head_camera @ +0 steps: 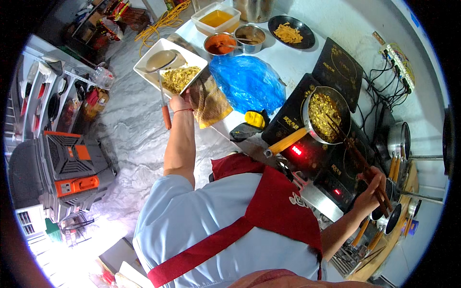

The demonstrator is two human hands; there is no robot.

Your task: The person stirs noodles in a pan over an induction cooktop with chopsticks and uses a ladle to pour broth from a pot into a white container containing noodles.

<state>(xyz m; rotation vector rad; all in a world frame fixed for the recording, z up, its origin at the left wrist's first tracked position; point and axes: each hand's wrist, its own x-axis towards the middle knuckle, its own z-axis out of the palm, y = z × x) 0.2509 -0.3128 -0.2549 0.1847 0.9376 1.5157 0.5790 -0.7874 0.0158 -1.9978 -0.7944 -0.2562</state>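
My left hand (179, 103) grips the near edge of a white rectangular tub (148, 65). Bean sprouts (180, 79) lie in one end of it. A round skimmer (161, 61) rests in the other end, its wooden handle (166, 117) hanging out beside my wrist; whether my fingers also hold it, I cannot tell. My right hand (374, 189) holds long wooden chopsticks (360, 160), their tips among the bean sprouts (323, 113) in a small saucepan (346, 124). This pan, with a wooden handle (288, 142), sits on a black induction cooker (288, 122) whose red display is lit.
A blue plastic bag (248, 84), a cloth (212, 99) and black-and-yellow gloves (252, 124) lie between tub and cooker. Behind stand a metal bowl of red paste (220, 43), a tub of yellow liquid (216, 18) and a black plate of food strips (291, 34). Cables (387, 77) run along the right wall.
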